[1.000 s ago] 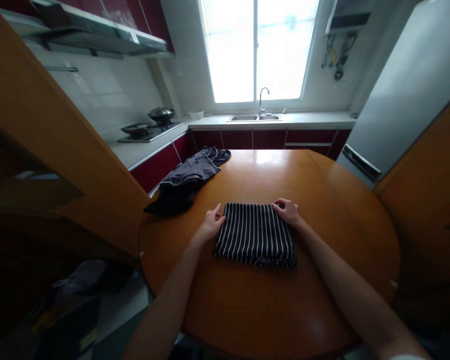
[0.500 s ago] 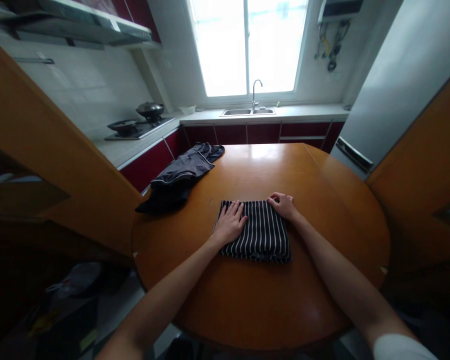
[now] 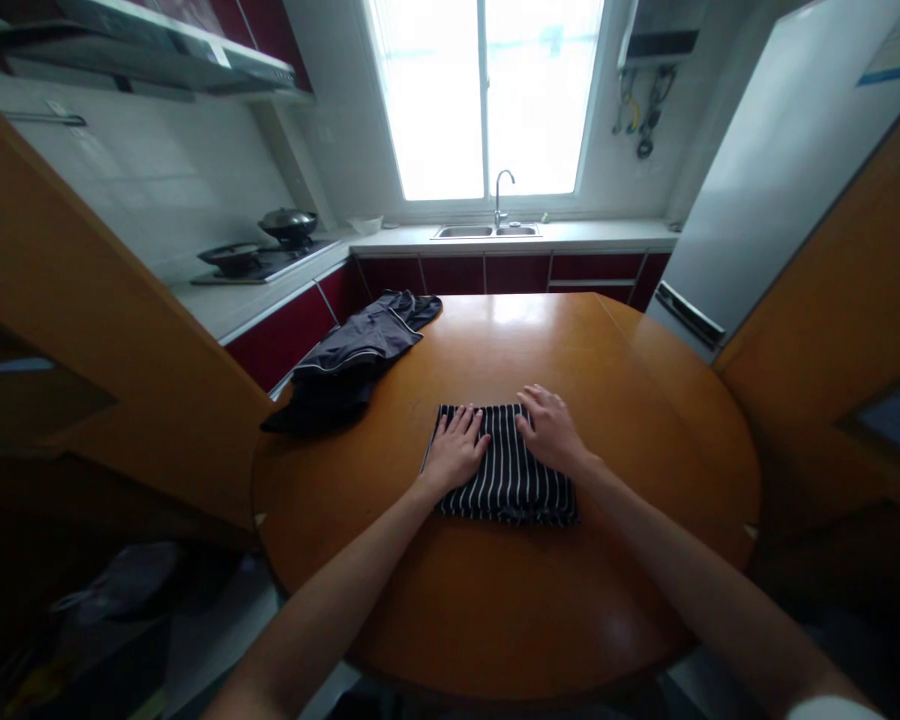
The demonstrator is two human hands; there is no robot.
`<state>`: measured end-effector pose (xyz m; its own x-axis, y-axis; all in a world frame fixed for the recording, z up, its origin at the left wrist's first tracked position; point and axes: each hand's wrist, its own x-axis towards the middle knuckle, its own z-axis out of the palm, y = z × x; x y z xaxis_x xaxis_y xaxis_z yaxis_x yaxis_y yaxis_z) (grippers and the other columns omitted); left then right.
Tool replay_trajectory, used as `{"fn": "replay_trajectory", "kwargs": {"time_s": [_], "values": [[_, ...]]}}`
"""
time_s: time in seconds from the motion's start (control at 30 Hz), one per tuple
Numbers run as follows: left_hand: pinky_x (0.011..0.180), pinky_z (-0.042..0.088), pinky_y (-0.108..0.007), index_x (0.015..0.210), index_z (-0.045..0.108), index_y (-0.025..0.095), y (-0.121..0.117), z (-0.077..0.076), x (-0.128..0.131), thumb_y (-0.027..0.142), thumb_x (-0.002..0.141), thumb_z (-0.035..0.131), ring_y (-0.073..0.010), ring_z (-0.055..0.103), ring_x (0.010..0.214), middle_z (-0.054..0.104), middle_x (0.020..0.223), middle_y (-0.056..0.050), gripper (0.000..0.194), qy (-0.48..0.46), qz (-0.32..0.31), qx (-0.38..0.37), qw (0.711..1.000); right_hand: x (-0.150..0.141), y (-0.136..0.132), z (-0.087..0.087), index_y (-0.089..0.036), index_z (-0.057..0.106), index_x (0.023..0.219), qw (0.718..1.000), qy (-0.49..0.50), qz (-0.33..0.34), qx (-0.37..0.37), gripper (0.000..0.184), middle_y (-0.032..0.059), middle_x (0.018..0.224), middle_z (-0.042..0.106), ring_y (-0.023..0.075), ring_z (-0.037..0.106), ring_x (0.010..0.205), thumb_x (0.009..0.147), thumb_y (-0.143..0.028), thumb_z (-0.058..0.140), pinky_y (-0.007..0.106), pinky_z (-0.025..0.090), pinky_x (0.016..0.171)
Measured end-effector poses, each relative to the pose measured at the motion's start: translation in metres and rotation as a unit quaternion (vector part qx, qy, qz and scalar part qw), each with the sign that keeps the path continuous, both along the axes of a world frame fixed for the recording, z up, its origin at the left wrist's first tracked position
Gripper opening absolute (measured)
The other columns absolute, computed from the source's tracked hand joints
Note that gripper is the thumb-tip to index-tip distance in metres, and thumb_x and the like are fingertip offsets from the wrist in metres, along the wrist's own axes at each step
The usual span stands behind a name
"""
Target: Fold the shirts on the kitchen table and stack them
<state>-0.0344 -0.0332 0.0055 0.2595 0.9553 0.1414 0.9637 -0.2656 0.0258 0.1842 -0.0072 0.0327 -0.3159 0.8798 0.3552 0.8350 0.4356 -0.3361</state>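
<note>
A folded piece of black cloth with white stripes [image 3: 506, 480] lies flat on the wooden table [image 3: 525, 610], roughly square in shape. My left hand [image 3: 456, 452] rests palm down on its left part, fingers spread toward the far edge. Over its far right corner is my right hand [image 3: 551, 428], with the fingers apart and the thumb pointing left across the stripes. Neither hand grips anything. Whether the right palm presses on the cloth or hovers just above it, I cannot tell.
A dark grey and black garment with white piping [image 3: 367, 345] lies crumpled at the table's far left edge. Beyond stand a counter with a sink [image 3: 487, 231], a stove with pans [image 3: 289, 225] and, to the right, a fridge [image 3: 750, 180]. Wooden door frames flank the table.
My right hand has let go of the cloth's far right corner; its fingers have opened and it has moved slightly inward over the cloth. My left hand stays in place. The view has shifted slightly.
</note>
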Motion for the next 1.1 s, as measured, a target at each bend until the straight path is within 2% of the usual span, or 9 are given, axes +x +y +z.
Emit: {"fn": "replay_trajectory", "kwargs": {"time_s": [0.13,0.3,0.47,0.57,0.7,0.8,0.93,1.03,1.1], "values": [[0.124,0.016,-0.047,0.156,0.037,0.015,0.001,-0.002,0.000,0.046,0.105,0.024,-0.0247,0.022,0.153,0.029,0.164,-0.010,0.060,-0.004,-0.001,0.006,1.000,-0.019,-0.039,-0.018,-0.010,0.039,0.154,0.993,-0.101,0.035,-0.050,0.064,0.0160,0.163,0.029,0.0284,0.019,0.153,0.100,-0.045,0.037,0.049,0.009,0.123],[0.124,0.015,-0.048,0.156,0.035,0.015,0.001,-0.002,0.000,0.048,0.105,0.024,-0.0249,0.020,0.153,0.026,0.165,-0.009,0.062,-0.017,-0.001,-0.004,1.000,0.016,-0.050,-0.033,-0.016,0.025,0.160,0.990,-0.107,-0.029,-0.086,0.069,0.0093,0.168,0.015,0.0254,0.009,0.155,0.101,-0.051,0.031,0.051,0.008,0.124],[0.124,0.016,-0.050,0.156,0.036,0.014,0.001,0.000,0.001,0.048,0.105,0.024,-0.0257,0.020,0.153,0.027,0.164,-0.009,0.062,-0.020,0.001,-0.005,1.000,0.037,-0.062,-0.031,-0.015,0.021,0.161,0.985,-0.078,-0.079,-0.132,0.067,0.0125,0.168,0.013,0.0250,0.013,0.155,0.102,-0.045,0.030,0.049,0.014,0.123],[0.123,0.017,-0.050,0.155,0.037,0.012,0.000,0.001,0.002,0.047,0.105,0.024,-0.0264,0.021,0.153,0.028,0.164,-0.010,0.062,-0.015,0.001,-0.003,1.000,0.027,-0.077,-0.020,-0.009,0.031,0.157,0.988,-0.083,-0.108,-0.065,0.061,0.0161,0.168,0.012,0.0295,0.006,0.155,0.101,-0.032,0.033,0.055,0.008,0.123],[0.123,0.020,-0.049,0.154,0.039,0.012,-0.001,0.002,0.001,0.045,0.105,0.026,-0.0268,0.023,0.152,0.029,0.163,-0.011,0.060,-0.006,-0.004,0.008,1.000,-0.008,-0.092,-0.003,-0.011,0.039,0.154,0.995,-0.099,-0.014,0.006,0.056,0.0137,0.168,0.014,0.0280,-0.001,0.155,0.100,-0.025,0.033,0.052,0.003,0.124],[0.122,0.022,-0.049,0.153,0.042,0.013,-0.002,0.003,0.000,0.041,0.105,0.027,-0.0266,0.025,0.152,0.032,0.162,-0.011,0.057,0.000,-0.008,0.018,1.000,-0.037,-0.105,-0.006,-0.014,0.035,0.157,0.992,-0.098,0.063,-0.050,0.062,0.0146,0.167,0.017,0.0288,0.006,0.155,0.102,-0.042,0.037,0.052,0.006,0.124],[0.122,0.023,-0.050,0.152,0.043,0.015,-0.002,0.003,0.000,0.037,0.105,0.029,-0.0266,0.027,0.151,0.035,0.161,-0.011,0.054,0.004,-0.009,0.034,0.999,-0.051,-0.141,-0.019,-0.009,0.028,0.159,0.985,-0.087,0.076,-0.127,0.079,0.0186,0.166,0.011,0.0338,0.003,0.154,0.097,-0.055,0.045,0.055,0.008,0.123],[0.121,0.023,-0.050,0.152,0.043,0.016,-0.002,0.002,0.000,0.038,0.105,0.030,-0.0269,0.028,0.151,0.035,0.161,-0.011,0.054,0.002,-0.008,0.038,0.999,-0.050,-0.161,-0.010,-0.009,0.035,0.156,0.976,-0.066,0.118,-0.169,0.073,0.0181,0.165,0.015,0.0334,0.008,0.154,0.099,-0.054,0.042,0.051,0.015,0.123],[0.121,0.023,-0.050,0.153,0.042,0.016,-0.002,0.003,-0.001,0.036,0.105,0.031,-0.0270,0.028,0.151,0.035,0.161,-0.011,0.054,0.008,-0.008,0.034,0.999,-0.050,-0.154,0.005,-0.010,0.039,0.154,0.976,-0.045,0.135,-0.166,0.065,0.0156,0.164,0.023,0.0289,0.016,0.154,0.103,-0.049,0.031,0.047,0.018,0.123]]}}
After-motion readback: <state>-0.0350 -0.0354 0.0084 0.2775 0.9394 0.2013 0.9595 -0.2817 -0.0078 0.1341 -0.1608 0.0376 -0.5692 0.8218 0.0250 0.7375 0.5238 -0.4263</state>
